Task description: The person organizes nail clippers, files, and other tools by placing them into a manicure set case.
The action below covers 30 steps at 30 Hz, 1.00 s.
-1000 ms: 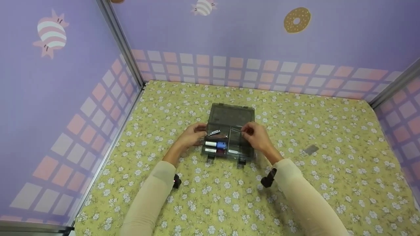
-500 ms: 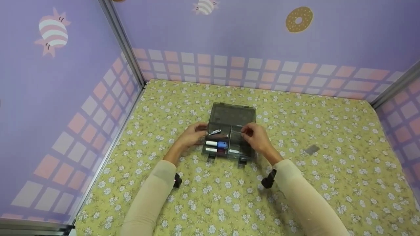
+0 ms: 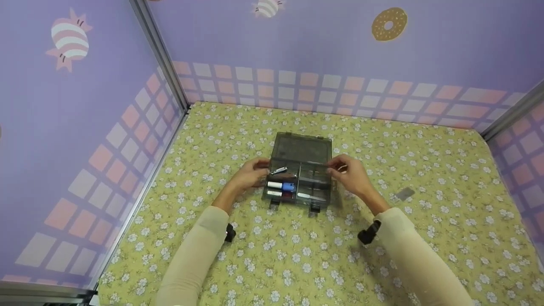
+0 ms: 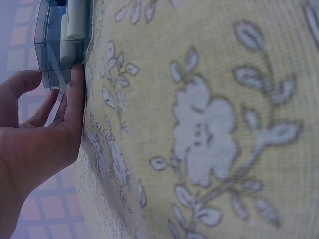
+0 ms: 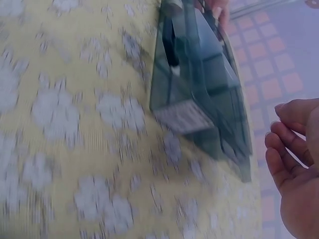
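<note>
A dark see-through plastic organizer box (image 3: pixel 298 203) lies on the cloth, its lid (image 3: pixel 302 147) folded back. My left hand (image 3: pixel 250 174) grips the box's left side, the thumb at the rim; the left wrist view shows the fingers around its edge. My right hand (image 3: pixel 350 173) is beside the right edge; in the right wrist view its bent fingers (image 5: pixel 281 149) stand apart from the box, holding nothing. Inside the left half lie a silver nail clipper (image 3: pixel 279 171), a brown strip and two white-ended tubes (image 3: pixel 275 185), one blue, one dark red. A slim pale tool (image 3: pixel 311 196) lies in the front right compartment.
Beneath the box is a yellow floral cloth (image 3: pixel 289 263). A small grey flat piece (image 3: pixel 404 194) lies to the right. Purple printed walls (image 3: pixel 323 38) enclose the table at the back and sides. Two latches (image 3: pixel 314 208) hang at the box's front.
My right hand has moved out of the right compartments to the box's right edge, uncovering the slim pale tool in front. My left hand has stayed at the left side.
</note>
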Motion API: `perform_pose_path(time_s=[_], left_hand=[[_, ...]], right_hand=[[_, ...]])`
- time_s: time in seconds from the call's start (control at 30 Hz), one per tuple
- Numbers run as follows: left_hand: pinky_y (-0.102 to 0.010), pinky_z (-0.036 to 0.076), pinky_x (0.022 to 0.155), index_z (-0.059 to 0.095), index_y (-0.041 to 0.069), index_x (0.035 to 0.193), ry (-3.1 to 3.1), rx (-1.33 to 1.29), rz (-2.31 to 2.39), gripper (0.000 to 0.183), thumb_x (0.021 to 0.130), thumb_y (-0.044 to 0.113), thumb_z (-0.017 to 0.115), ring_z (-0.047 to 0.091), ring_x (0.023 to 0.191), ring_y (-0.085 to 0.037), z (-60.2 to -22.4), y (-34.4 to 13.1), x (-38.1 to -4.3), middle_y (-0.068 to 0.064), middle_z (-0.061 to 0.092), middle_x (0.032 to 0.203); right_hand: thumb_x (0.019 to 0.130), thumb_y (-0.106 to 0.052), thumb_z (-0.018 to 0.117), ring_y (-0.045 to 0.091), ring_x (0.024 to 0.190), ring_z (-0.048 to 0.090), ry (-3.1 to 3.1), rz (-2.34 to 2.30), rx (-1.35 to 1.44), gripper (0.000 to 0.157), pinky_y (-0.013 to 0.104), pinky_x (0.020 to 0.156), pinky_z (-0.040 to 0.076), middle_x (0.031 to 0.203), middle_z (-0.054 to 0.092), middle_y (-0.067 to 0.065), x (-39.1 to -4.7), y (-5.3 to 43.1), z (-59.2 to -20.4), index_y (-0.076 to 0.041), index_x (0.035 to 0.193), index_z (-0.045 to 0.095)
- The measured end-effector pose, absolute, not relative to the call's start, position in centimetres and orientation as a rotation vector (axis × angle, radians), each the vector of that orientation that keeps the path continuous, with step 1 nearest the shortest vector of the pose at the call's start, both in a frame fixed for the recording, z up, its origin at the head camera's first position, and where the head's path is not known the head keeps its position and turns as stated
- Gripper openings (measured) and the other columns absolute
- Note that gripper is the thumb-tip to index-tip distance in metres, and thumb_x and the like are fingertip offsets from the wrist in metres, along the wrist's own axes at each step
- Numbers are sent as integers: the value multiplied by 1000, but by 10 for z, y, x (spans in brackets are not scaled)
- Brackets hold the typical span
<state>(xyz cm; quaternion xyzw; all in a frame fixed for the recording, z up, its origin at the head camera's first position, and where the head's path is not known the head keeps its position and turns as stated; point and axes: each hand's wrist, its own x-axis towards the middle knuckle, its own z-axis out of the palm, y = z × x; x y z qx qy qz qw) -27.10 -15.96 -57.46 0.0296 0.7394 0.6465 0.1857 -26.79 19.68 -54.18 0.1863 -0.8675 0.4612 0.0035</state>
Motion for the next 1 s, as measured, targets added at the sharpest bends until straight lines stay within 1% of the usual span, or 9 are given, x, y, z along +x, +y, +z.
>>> perform_pose_path(time_s=[0.13,0.33,0.6,0.7,0.8,1.0], left_hand=[[-46,54,100,48,1,155,2093,86,1813,46,110,8,55,55,134,-32,-574,-160,-272,-18,54,150],[-48,52,104,48,1,155,2110,97,1800,46,110,7,55,53,136,-32,-574,-160,-271,-19,53,150],[-48,54,102,46,2,157,2075,78,1816,48,110,8,55,53,136,-32,-576,-162,-270,-18,52,152],[-49,54,101,45,2,158,2069,83,1817,49,111,8,55,53,137,-32,-576,-162,-270,-18,51,153],[-47,55,100,45,3,158,2070,89,1820,48,111,8,55,53,136,-32,-576,-161,-270,-17,52,152],[-45,56,95,46,2,157,2037,70,1847,48,110,8,54,56,133,-31,-576,-160,-270,-17,53,151]], right_hand=[[102,-7,71,26,97,67,-2711,1426,567,15,47,89,55,105,71,12,-267,216,-538,1,115,73],[103,-10,71,27,98,67,-2722,1354,567,15,41,87,55,106,71,13,-260,246,-540,-2,116,72],[103,-12,72,25,101,65,-2695,1350,452,19,22,87,51,110,71,15,-247,290,-543,0,118,72],[104,-13,72,24,103,65,-2683,1348,401,22,17,87,49,113,71,17,-241,307,-543,2,119,72],[104,-16,71,20,104,64,-2687,1331,344,25,14,88,48,114,71,18,-234,321,-543,3,121,71],[105,-22,70,8,104,61,-2719,1313,234,29,10,87,46,119,69,17,-225,348,-546,-1,125,70]])
